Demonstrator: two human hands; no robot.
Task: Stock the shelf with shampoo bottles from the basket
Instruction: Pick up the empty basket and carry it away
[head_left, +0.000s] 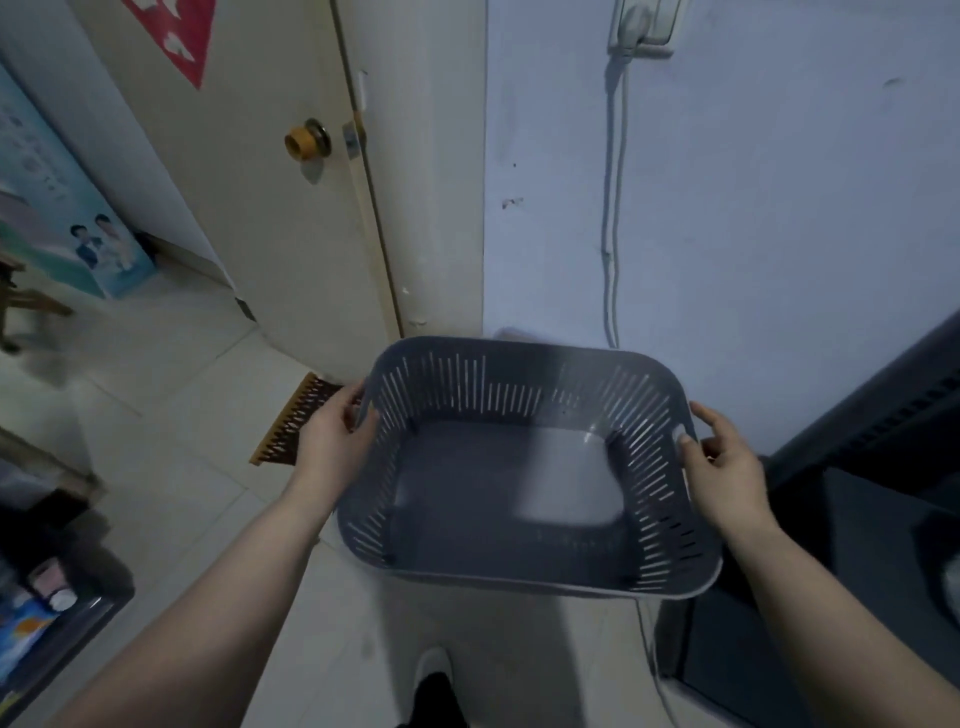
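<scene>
In the head view, the grey basket (519, 358) is held up between both hands. The left hand (332, 436) grips its left rim. The right hand (722, 467) grips its right rim. Its long side runs from hand to hand. No shampoo bottles show inside.

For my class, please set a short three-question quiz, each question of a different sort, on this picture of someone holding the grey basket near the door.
1. True or false: the grey basket holds several shampoo bottles.
2. What bears the basket? A) one hand alone B) both hands, one at each side C) the floor
3. Fill in: down the wall behind the basket runs a pale ___.

Key
1. False: it is empty.
2. B: the left hand and the right hand grip opposite sides.
3. cable
</scene>
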